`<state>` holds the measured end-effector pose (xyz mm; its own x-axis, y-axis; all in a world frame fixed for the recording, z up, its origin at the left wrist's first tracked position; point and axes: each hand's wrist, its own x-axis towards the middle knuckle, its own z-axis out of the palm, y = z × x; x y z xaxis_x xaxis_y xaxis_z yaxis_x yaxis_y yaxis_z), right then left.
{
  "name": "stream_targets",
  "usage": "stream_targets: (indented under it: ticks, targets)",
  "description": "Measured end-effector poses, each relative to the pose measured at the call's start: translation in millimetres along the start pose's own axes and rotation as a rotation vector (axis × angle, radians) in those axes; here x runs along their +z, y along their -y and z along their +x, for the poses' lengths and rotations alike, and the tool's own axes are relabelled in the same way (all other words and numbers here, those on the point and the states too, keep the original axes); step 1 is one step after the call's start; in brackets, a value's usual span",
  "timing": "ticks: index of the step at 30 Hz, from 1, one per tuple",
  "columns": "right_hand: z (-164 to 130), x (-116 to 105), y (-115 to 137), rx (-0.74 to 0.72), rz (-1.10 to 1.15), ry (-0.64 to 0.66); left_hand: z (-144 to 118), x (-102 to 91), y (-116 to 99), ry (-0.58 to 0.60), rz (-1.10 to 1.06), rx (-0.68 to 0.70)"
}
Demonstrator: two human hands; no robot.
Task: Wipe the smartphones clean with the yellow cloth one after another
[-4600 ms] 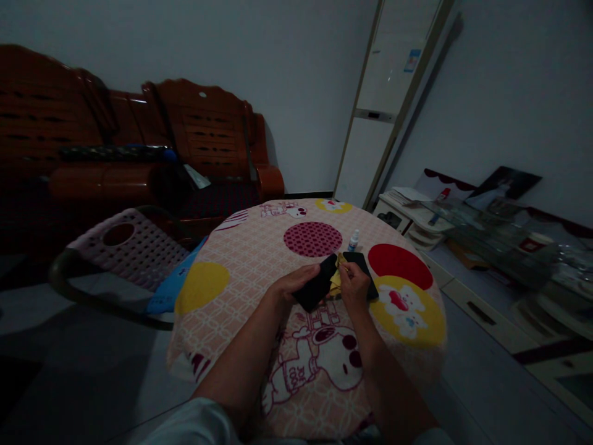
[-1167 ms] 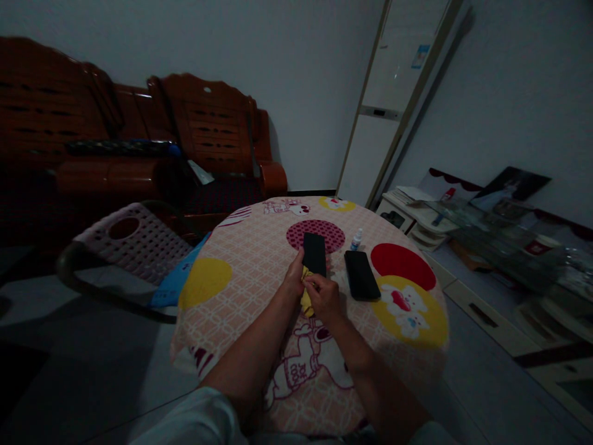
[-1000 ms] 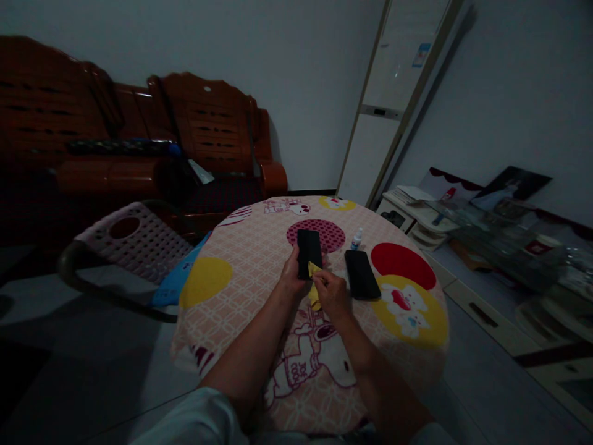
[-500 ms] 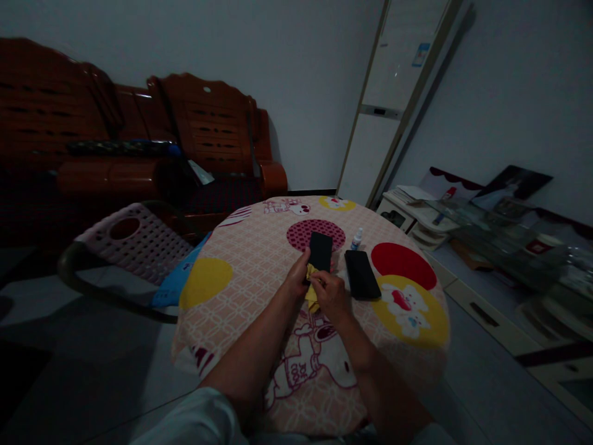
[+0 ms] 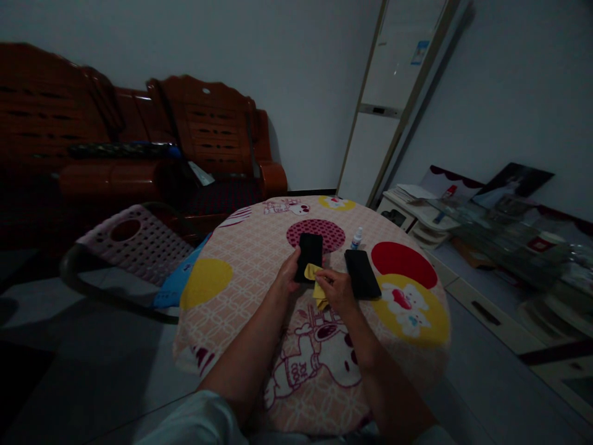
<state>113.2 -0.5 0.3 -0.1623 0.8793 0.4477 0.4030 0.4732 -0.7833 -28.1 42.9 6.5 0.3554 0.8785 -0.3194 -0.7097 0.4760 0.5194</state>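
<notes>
My left hand (image 5: pixel 287 279) grips a black phone (image 5: pixel 310 250) by its lower end and holds it above the round table (image 5: pixel 241 259). My right hand (image 5: pixel 337 289) pinches a small yellow cloth (image 5: pixel 315 279) and presses it against the phone's lower edge. A second black phone (image 5: pixel 362 274) lies flat on the patterned tablecloth just right of my right hand. Behind that phone a small white spray bottle (image 5: pixel 355 238) with a blue cap stands upright.
A pink perforated plastic chair (image 5: pixel 134 244) with a blue item on it stands left of the table. A dark wooden sofa (image 5: pixel 139 154) lines the back wall. A tall white air conditioner (image 5: pixel 389 99) and a low cabinet (image 5: pixel 417 219) with clutter are at the right.
The left hand has turned the held phone from tilted right to nearly upright. The right hand has slid the yellow cloth a little to the right along the phone's lower end.
</notes>
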Motion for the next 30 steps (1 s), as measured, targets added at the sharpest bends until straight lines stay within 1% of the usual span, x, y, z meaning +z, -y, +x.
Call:
stream_targets:
  ticks: [3,6,10,13,16,19,22,24,25,27,30]
  targets:
    - [1,-1,0,0.003,0.016,-0.029,-1,-0.5,-1,0.037,0.018,-0.028]
    - [3,-6,-4,0.022,0.016,-0.109,-4,1.2,3,0.074,0.036,-0.095]
    - [7,-16,-13,0.036,-0.017,-0.233,-8,3.0,8,0.133,0.032,-0.138]
    - [8,-18,-16,0.033,-0.043,-0.265,-10,3.6,10,0.155,0.048,-0.156]
    - [6,-14,-13,0.047,-0.032,-0.218,-8,2.5,9,0.117,0.045,-0.142]
    - [3,-5,-8,0.041,-0.001,-0.095,-3,-1.3,5,0.078,0.03,-0.135]
    - [-1,0,-3,0.012,0.011,0.06,1,-5.1,1,0.095,0.012,-0.133]
    - [-2,1,-2,0.002,0.009,0.128,0,-5.5,-1,0.123,0.011,-0.103]
    - [-2,0,-2,0.0,0.004,0.139,0,-4.9,-1,0.134,0.022,-0.086]
    - [0,-2,-3,-0.002,-0.018,0.11,-2,-2.4,0,0.151,0.065,-0.069]
    - [3,-6,-9,0.006,-0.074,-0.018,-5,2.9,6,0.199,0.134,-0.1]
